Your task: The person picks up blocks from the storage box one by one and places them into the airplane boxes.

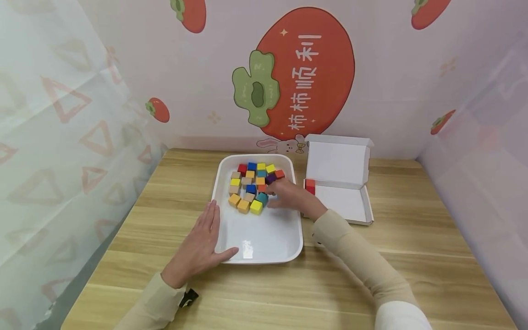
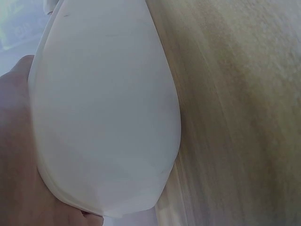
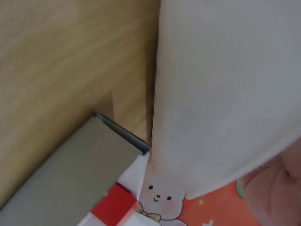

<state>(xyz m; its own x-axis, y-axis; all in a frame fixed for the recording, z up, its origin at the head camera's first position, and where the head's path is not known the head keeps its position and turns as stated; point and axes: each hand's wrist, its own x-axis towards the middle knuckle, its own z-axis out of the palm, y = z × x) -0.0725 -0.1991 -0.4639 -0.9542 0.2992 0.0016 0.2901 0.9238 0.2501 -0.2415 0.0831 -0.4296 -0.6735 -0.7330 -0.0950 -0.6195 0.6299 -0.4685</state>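
Observation:
A white tray (image 1: 264, 238) holds several coloured wooden cubes (image 1: 244, 206) grouped in its far half. My left hand (image 1: 200, 243) rests along the tray's left rim, fingers straight and thumb spread over the near rim. The left wrist view shows the tray's outer wall (image 2: 108, 103) beside that hand. Over the tray's right side reaches my right hand (image 1: 288, 195), its fingertips beside an orange-red cube (image 1: 262, 188) and a teal cube (image 1: 262, 198), thumb and forefinger apart. In the right wrist view only part of the right hand (image 3: 275, 193) appears; the tray hides its fingertips.
To the tray's right stands a white cardboard box (image 1: 342, 201) with its lid (image 1: 337, 160) raised. Red cubes (image 1: 310, 186) sit in its far left corner. A black object (image 1: 189, 298) is by the left sleeve. A printed cloth (image 1: 198, 82) hangs behind the wooden table (image 1: 396, 238).

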